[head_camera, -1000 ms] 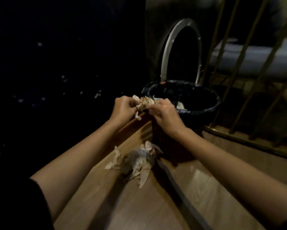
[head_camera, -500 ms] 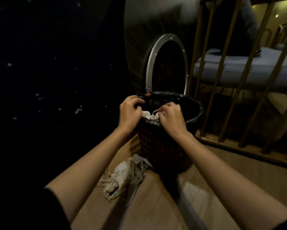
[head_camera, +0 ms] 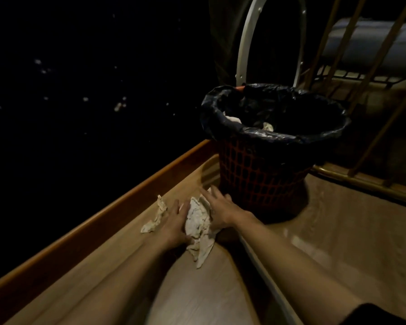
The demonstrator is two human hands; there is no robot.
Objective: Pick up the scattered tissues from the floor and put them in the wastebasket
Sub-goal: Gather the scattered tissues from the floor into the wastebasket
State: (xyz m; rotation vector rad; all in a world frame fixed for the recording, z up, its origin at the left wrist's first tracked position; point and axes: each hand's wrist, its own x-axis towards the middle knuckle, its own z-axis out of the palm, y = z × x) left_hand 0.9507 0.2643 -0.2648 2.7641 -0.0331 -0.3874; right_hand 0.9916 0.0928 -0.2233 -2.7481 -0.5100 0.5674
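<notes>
A crumpled heap of white tissues [head_camera: 198,225] lies on the wooden floor just in front of the wastebasket [head_camera: 255,177], a red lattice bin lined with a black bag. My left hand [head_camera: 173,222] presses against the heap's left side and my right hand [head_camera: 219,208] against its right side, fingers spread, cupping it between them. A smaller torn tissue strip [head_camera: 156,216] lies loose to the left of my left hand. Some white tissue [head_camera: 232,119] shows inside the bag.
A wooden skirting edge [head_camera: 117,207] runs diagonally on the left with darkness beyond it. A wooden railing [head_camera: 361,181] stands behind and right of the bin. A pale metal hoop [head_camera: 243,50] rises behind the basket.
Both hands have left the basket rim, where they dropped a wad of tissue, and come down to the floor on either side of the tissue heap. The camera tilted down.
</notes>
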